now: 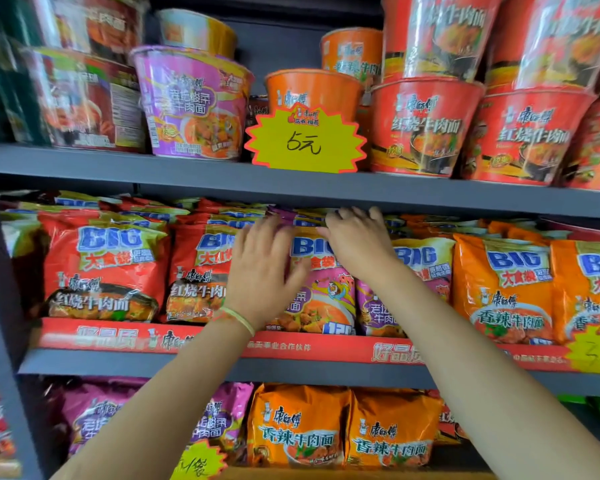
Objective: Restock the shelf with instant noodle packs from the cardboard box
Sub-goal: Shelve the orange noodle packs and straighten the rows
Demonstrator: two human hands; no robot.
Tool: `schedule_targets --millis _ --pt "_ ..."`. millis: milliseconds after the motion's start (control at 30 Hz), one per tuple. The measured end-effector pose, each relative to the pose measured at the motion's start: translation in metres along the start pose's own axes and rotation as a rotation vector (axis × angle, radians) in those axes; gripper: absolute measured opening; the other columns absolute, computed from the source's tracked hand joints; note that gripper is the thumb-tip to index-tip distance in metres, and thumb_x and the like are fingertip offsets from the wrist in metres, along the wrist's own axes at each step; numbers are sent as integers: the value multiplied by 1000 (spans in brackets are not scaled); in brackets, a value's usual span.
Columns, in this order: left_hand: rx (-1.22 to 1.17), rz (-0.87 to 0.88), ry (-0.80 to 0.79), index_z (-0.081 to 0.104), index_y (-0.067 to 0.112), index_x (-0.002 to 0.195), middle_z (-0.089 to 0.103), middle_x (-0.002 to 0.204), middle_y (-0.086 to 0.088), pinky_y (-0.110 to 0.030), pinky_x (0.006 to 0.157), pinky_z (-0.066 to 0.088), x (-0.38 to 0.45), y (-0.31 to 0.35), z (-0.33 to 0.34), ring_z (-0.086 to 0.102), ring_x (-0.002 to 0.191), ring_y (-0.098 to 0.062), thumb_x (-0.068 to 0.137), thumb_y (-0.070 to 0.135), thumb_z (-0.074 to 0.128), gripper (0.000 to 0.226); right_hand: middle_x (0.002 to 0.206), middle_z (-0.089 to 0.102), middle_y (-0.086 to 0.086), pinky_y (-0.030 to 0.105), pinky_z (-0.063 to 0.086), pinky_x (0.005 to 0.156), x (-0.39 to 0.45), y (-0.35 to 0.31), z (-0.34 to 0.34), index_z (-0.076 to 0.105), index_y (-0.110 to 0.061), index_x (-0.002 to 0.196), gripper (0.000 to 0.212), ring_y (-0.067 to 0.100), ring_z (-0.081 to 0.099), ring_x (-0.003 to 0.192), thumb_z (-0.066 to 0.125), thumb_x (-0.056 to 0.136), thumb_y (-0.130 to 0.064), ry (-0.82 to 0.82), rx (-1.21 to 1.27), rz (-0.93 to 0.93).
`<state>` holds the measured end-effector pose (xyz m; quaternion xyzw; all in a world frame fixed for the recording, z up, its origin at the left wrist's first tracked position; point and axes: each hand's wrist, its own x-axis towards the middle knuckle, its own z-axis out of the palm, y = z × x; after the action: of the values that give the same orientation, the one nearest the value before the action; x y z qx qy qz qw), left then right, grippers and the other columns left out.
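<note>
Hands are both reaching to the middle shelf [291,370]. We are laying the left hand [262,271] flat, fingers spread and nearly straight, against the front of a purple pack [321,299]; it is gripping nothing. We are resting the right hand [359,242] on the top edge of the same pack; its fingers are bending over that edge, but whether they are pinching it we cannot tell, since the fingertips are lying against blurred packs behind. The purple pack is standing upright at the front of the middle shelf, between a red pack [198,275] and a second purple pack [406,282].

Much of the purple pack's print is being covered by the left hand; we are reading only "BIG" at its top and "120" near its base. The cardboard box is not showing in this view. Orange packs [503,289] at the right are being cut off by the frame edge, and the rows behind are too blurred to count.

We are reading "BIG" on the red and orange packs, and "5元" handwritten on a yellow starburst tag [305,142] on the upper shelf among noodle bowls [426,126]. A red strip [291,348] with white Chinese print is running along the middle shelf front.
</note>
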<state>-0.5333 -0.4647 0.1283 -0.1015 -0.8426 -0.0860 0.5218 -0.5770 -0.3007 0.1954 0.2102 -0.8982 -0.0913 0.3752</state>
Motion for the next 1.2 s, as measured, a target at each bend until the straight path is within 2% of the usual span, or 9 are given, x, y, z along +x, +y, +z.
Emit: schedule_targets --millis 133,267,433,500,600,700,900,1033,1200 --pt "46 171 -253 42 19 149 28 160 -13 -63 117 15 -17 11 8 18 150 -36 76 88 39 100 128 52 10 45 31 102 8 -3 -1 55 -16 116 22 29 42 127 41 105 -29 -95 168 8" --pt "145 136 -364 23 20 156 17 163 -15 -65 116 12 -16 16 8 9 151 -39 60 99 35 125 99 61 8 38 41 80 23 1 0 55 -13 96 18 29 57 98 45 102 -26 -213 549 95" --pt "145 135 -363 20 20 157 18 162 -16 -66 116 12 -16 20 9 9 150 -40 57 100 34 129 102 69 18 37 50 83 46 4 -1 68 0 101 26 31 64 96 54 100 -22 -354 705 167" --pt "130 144 -358 21 20 157 18 162 -17 -67 115 13 -16 19 8 9 150 -40 56 101 32 130 94 66 28 33 46 70 49 2 1 68 9 103 31 28 60 79 58 98 -20 -447 704 151" --pt "129 155 -342 21 20 157 17 163 -17 -67 115 12 -18 19 7 8 151 -39 56 101 32 130 83 65 15 28 40 69 47 2 1 68 0 91 21 19 55 78 60 98 -18 -380 717 161" --pt "152 157 -337 19 20 157 15 163 -16 -67 116 11 -18 19 7 6 151 -39 57 102 32 130 93 63 0 27 41 74 44 3 3 64 -21 87 13 18 59 90 57 99 -20 -290 740 188" --pt "132 71 -285 41 13 148 29 158 -20 -66 115 19 -18 32 8 21 148 -41 76 90 28 106 121 64 11 39 49 94 28 36 1 66 -12 110 31 30 59 107 36 104 -18 -201 569 220" --pt "97 91 -208 47 8 142 37 154 -21 -63 113 26 -7 62 17 29 145 -39 79 81 39 96 94 65 18 33 43 66 8 83 12 61 -8 87 26 34 61 89 39 99 -17 -212 487 358" --pt "114 101 -276 37 8 150 30 156 -25 -62 115 22 3 99 38 24 147 -41 74 86 40 108 148 46 15 40 40 107 2 84 26 47 -14 139 41 33 47 132 34 103 -28 -367 511 322"
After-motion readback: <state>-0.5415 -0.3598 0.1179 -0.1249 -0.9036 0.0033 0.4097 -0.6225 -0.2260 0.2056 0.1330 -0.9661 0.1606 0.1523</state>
